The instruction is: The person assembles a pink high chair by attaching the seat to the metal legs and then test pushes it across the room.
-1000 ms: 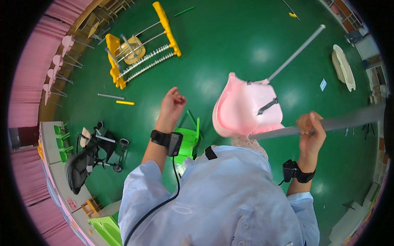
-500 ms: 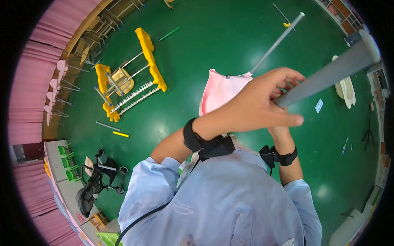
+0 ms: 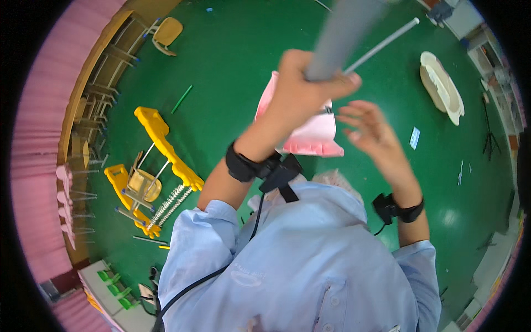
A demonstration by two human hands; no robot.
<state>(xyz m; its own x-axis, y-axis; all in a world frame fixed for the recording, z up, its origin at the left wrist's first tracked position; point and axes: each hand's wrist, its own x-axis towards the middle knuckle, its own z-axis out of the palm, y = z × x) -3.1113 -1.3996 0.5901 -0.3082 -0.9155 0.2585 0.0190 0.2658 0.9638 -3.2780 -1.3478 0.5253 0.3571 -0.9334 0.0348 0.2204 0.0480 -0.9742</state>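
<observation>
Gripping a grey pole (image 3: 343, 33) that rises toward the camera, the left hand (image 3: 304, 91) is wrapped tight around it, high over the green floor (image 3: 232, 66). Just right of it the right hand (image 3: 370, 130) hangs open, fingers spread, holding nothing. Under both hands a pink seat (image 3: 310, 138) lies on the floor, a thin white rod (image 3: 387, 41) beyond it. Far left lies a yellow frame (image 3: 160, 138); far right, a cream shell (image 3: 442, 88).
</observation>
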